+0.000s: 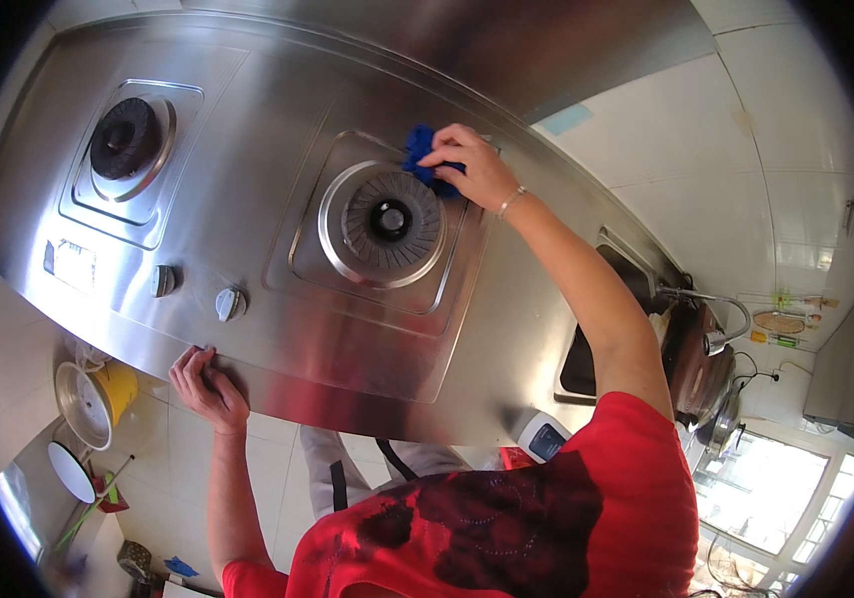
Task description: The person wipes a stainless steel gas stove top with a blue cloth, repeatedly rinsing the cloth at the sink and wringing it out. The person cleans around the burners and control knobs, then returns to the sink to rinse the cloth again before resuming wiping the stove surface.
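A crumpled blue cloth (pixel 421 153) is pinched in the fingers of my right hand (pixel 474 166), at the upper right edge of the nearer gas burner (pixel 391 217). Cloth and fingers rest on the stainless steel cooktop (pixel 367 340) beside the burner's metal ring. My left hand (pixel 206 389) lies at the front edge of the steel counter, fingers curled, with no object seen in it. Just beyond it are two control knobs (pixel 230 304) (pixel 162 280). A second black burner (pixel 124 139) is at the upper left.
To the right, a sink (pixel 579 366) with a curved faucet (pixel 737 303) is set in the counter. A white bottle (pixel 543 436) stands near the front edge by my right side. On the floor at the left is a yellow bucket (pixel 119 390). White tiles cover the wall behind.
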The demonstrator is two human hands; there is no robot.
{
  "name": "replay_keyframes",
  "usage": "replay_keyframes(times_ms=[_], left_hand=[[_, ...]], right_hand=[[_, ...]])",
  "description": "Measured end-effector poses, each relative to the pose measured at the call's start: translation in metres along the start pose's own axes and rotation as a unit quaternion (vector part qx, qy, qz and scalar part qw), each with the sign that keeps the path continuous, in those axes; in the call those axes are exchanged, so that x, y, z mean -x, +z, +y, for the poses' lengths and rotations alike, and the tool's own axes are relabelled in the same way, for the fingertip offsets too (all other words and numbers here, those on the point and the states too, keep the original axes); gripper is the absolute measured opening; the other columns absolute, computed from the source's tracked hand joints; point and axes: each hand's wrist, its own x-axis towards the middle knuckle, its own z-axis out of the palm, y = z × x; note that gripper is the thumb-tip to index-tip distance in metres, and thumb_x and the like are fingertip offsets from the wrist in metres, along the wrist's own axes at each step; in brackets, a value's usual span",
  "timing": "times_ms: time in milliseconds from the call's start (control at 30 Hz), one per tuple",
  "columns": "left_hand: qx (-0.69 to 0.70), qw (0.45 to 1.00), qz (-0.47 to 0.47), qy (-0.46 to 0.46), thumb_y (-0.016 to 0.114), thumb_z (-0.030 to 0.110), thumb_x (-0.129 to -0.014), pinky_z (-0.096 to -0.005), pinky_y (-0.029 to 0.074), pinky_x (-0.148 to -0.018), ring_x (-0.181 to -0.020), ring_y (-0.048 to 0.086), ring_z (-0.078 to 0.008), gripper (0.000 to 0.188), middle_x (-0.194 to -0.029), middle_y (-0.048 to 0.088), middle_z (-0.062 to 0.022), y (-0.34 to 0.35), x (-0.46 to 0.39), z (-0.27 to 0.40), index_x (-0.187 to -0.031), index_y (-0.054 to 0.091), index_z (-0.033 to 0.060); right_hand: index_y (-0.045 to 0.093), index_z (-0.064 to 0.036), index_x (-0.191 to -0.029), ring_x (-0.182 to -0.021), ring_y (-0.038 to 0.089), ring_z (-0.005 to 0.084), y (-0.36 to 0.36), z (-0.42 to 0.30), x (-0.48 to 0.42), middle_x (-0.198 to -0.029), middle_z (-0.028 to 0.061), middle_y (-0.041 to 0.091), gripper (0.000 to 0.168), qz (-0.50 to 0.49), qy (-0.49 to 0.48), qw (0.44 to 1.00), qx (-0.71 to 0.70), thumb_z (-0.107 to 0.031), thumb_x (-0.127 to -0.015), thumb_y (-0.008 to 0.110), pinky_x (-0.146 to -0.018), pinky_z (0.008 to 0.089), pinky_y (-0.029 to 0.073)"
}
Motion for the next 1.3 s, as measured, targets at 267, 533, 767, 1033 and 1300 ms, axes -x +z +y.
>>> replay_keyframes(times_ms=[267,533,767,1033,1300], left_hand=[[0.02,1.0,-0.01,0.005,0.044,-0.002,-0.079,-0.0422,0.043,-0.084,-0.095,0.055,-0.0343,0.025,-0.097,0.059,-0.0183,-0.001,0.0,-0.002,-0.098,0.059,-0.0012],[0.008,1.0,-0.019,0.011,0.044,0.002,-0.079,-0.0431,0.042,-0.089,-0.098,0.054,-0.0327,0.027,-0.1,0.058,-0.0177,0.001,0.005,-0.009,-0.101,0.059,-0.0009],[0.019,0.999,-0.018,0.028,0.046,0.002,-0.08,-0.0444,0.041,-0.089,-0.097,0.053,-0.0337,0.025,-0.1,0.059,-0.0162,0.004,0.006,-0.007,-0.101,0.059,-0.0012],[0.012,0.999,-0.009,0.03,0.044,0.0,-0.079,-0.0439,0.042,-0.087,-0.096,0.054,-0.0342,0.027,-0.098,0.059,-0.017,0.001,0.006,-0.006,-0.101,0.059,-0.0015],[0.02,0.999,0.007,0.033,0.046,0.0,-0.076,-0.0433,0.044,-0.087,-0.096,0.056,-0.0336,0.028,-0.1,0.062,-0.0142,0.004,0.007,-0.007,-0.1,0.06,-0.0006]], right_hand=[[0.07,-0.014,-0.088,-0.107,0.056,0.0273,0.05,-0.039,-0.124,-0.107,0.0046,0.058,0.017,-0.099,-0.19,0.976,-0.041,-0.002,-0.076,0.072,-0.095,0.0368,0.047],[0.071,-0.015,-0.107,-0.106,0.057,0.0292,0.069,-0.014,-0.158,-0.108,0.0076,0.06,0.032,0.125,-0.116,0.981,0.097,0.002,-0.081,0.063,-0.097,0.0374,0.048],[0.071,-0.012,-0.114,-0.117,0.057,0.0302,0.04,0.045,-0.096,-0.124,0.0082,0.064,0.043,0.137,-0.05,0.985,0.096,0.006,-0.077,0.059,-0.102,0.0379,0.047],[0.066,-0.011,-0.122,-0.122,0.053,0.0304,-0.033,0.084,0.061,-0.136,0.0076,0.058,0.052,0.083,0.097,0.982,0.14,0.012,-0.078,0.052,-0.105,0.0377,0.045],[0.06,-0.005,-0.128,-0.126,0.05,0.0343,0.029,0.024,0.116,-0.14,0.0148,0.053,0.048,0.199,0.243,0.919,0.239,0.003,-0.081,0.055,-0.105,0.0417,0.042]])
